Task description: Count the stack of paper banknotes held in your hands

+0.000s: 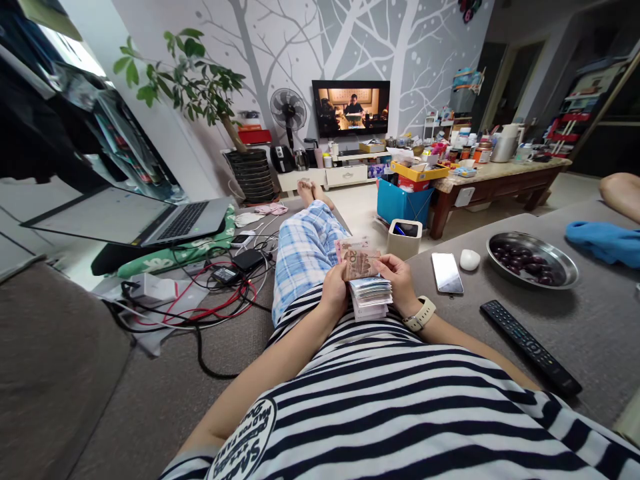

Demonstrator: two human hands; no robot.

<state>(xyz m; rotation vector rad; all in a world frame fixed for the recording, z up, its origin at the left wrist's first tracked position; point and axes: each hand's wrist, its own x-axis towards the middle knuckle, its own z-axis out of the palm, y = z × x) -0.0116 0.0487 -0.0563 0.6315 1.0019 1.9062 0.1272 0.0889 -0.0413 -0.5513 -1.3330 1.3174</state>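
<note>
Banknotes are held over my lap between both hands. A brown note marked 20 (361, 265) faces me, with a pinkish note (351, 246) showing behind it. My left hand (335, 288) grips the left edge of the notes, its fingers closed. On the other side my right hand (399, 279) pinches the right edge between thumb and fingers. Below the brown note, a thick folded wad of banknotes (371, 297) fans toward my striped shirt. Fingers behind the notes are hidden.
To the right on the sofa lie a phone (447, 273), a white earbud case (469, 260), a steel bowl (567, 283) of dark round fruit and a remote control (530, 347). A laptop (185, 220) and tangled cables (240, 293) lie left. A cluttered coffee table (540, 167) stands beyond.
</note>
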